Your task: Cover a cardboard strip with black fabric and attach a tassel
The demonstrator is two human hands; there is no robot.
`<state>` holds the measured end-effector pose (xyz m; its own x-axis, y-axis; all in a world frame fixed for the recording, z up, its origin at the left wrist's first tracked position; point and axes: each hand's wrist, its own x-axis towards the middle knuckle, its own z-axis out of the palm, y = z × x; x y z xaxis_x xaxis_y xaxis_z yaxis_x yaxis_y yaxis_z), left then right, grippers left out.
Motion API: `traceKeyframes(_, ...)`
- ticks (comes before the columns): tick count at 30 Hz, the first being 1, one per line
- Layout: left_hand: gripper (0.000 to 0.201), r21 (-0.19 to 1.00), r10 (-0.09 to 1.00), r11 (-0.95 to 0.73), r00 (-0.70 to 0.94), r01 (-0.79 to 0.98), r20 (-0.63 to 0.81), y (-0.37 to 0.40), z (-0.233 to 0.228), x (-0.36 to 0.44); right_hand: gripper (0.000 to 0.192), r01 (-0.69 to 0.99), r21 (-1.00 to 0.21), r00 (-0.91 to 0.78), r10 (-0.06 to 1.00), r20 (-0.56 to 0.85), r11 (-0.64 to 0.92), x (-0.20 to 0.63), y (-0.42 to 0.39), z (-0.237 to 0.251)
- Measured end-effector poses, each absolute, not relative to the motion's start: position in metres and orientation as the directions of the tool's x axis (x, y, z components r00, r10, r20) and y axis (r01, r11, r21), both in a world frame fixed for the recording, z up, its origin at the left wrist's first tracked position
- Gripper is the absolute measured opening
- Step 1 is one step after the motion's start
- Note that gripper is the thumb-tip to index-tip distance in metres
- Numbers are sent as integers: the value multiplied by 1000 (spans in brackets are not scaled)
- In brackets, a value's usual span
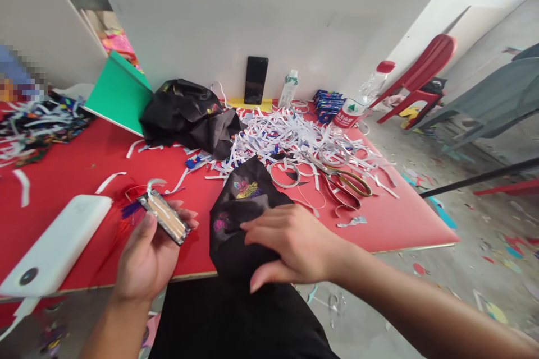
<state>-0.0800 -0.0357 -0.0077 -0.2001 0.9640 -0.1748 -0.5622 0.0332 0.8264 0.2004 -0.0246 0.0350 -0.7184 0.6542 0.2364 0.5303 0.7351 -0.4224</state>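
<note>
- One flat, tan-centred piece (167, 215) is lying in the left hand (147, 258), left of centre; the thumb and fingers are curling around its edges.
- The right hand (288, 241) is hanging half-open over a black cloth (229, 235), lower centre, its thumb standing apart; I cannot tell whether it is touching.
- One phone (256, 81), one carton (288, 88) and one bottle (355, 102) are standing across the upper centre and right.
- One power bank (63, 244) is lying lower left.

The bare left hand (147, 261) and bare right hand (295, 241) have slim fingers (266, 222); both forearms (379, 280) are uncovered as far as they show. Below, plain black fabric clothing (236, 322) is worn, uniformly dark and matte.
</note>
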Motion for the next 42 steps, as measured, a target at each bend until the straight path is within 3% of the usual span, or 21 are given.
traceKeyframes(3,44,832,963,28,-209,-554,-172,-35,-7,-79,27,623,-416,-640,738,215,662,228,-4,39)
traceKeyframes(4,44,833,961,24,-217,-553,-172,-35,-6,-79,32,662,-392,-621,760,189,639,236,4,36)
traceKeyframes(6,45,833,958,24,-226,-552,-177,-35,-6,-78,60,670,-406,-638,762,111,621,248,18,26)
traceKeyframes(8,47,835,958,26,-225,-550,-178,-35,-6,-78,71,637,-455,-671,738,72,623,252,29,14)
traceKeyframes(12,46,840,964,29,-206,-542,-166,-35,-6,-79,34,544,-479,-710,682,174,689,246,42,1)
traceKeyframes(14,46,841,964,33,-204,-540,-169,-35,-7,-80,25,506,-463,-733,646,213,728,241,46,0)
traceKeyframes(17,47,840,962,30,-213,-541,-171,-35,-7,-80,34,454,-465,-788,586,189,760,237,52,-3)
traceKeyframes(22,46,838,968,35,-191,-545,-165,-36,-7,-80,7,365,-563,-781,573,248,741,229,60,-4)
traceKeyframes(27,50,826,960,86,-175,-557,-218,-37,-9,-83,19,271,-596,-723,568,392,756,194,76,56)
traceKeyframes(33,56,789,948,98,-183,-607,-259,-34,-8,-86,41,420,-432,-827,533,181,798,97,104,138)
traceKeyframes(37,54,778,946,11,-245,-628,-211,-35,-4,-82,56,447,-510,-848,529,19,735,40,126,125)
traceKeyframes(39,56,787,952,12,-234,-616,-197,-36,-3,-82,47,457,-583,-855,513,-80,671,25,138,104)
traceKeyframes(42,56,806,955,8,-234,-592,-182,-38,-4,-83,21,411,-683,-879,460,-122,604,21,156,76)
